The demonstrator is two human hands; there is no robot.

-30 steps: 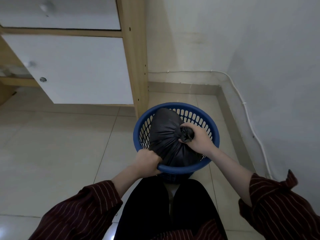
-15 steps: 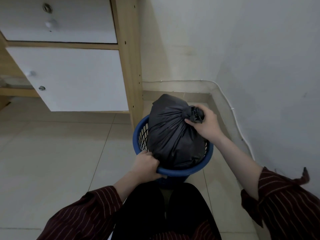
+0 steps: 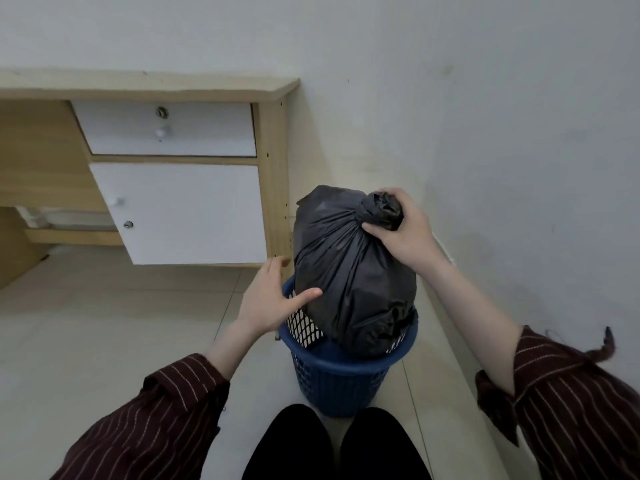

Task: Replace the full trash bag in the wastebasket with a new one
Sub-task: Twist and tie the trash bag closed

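A full black trash bag [image 3: 349, 271], tied in a knot at the top, hangs mostly above the blue mesh wastebasket [image 3: 337, 379], with only its bottom still inside the rim. My right hand [image 3: 401, 230] grips the bag's knot from the right. My left hand [image 3: 270, 299] is off the basket's rim, fingers spread, its thumb touching the bag's left side. The basket stands on the tiled floor just in front of my knees.
A wooden desk [image 3: 273, 161] with a white drawer [image 3: 166, 129] and white cabinet door [image 3: 183, 213] stands to the left of the basket. White walls meet in a corner behind it. A thin white cable [image 3: 445, 251] runs along the right wall.
My right hand has lifted the bag higher, almost out of the basket. My left hand has let go of the basket's rim and opened beside the bag. The view has tilted upward.
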